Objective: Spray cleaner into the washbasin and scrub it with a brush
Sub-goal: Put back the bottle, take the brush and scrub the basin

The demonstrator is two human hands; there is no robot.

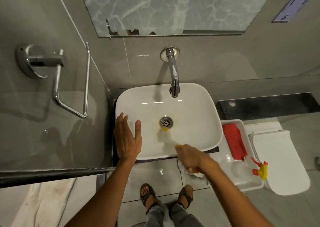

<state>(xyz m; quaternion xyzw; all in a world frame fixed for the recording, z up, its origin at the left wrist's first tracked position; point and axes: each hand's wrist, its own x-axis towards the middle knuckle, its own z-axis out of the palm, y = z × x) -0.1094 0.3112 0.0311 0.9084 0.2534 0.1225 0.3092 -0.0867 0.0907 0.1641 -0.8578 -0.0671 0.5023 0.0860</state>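
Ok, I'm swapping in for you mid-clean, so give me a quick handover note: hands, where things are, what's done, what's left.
Left hand: open, resting on the basin left rim.
Right hand: shut on the brush, its blurred head in the bowl just below the drain.
Spray bottle: lying in the white tray right of the basin, beside a red cloth.
Done: bottle set down; scrubbing seems under way.
Left: scrub the rest of the bowl. No water is visible at the tap.

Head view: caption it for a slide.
Right hand scrubs the white washbasin with a blurred brush; left hand braces its rim.
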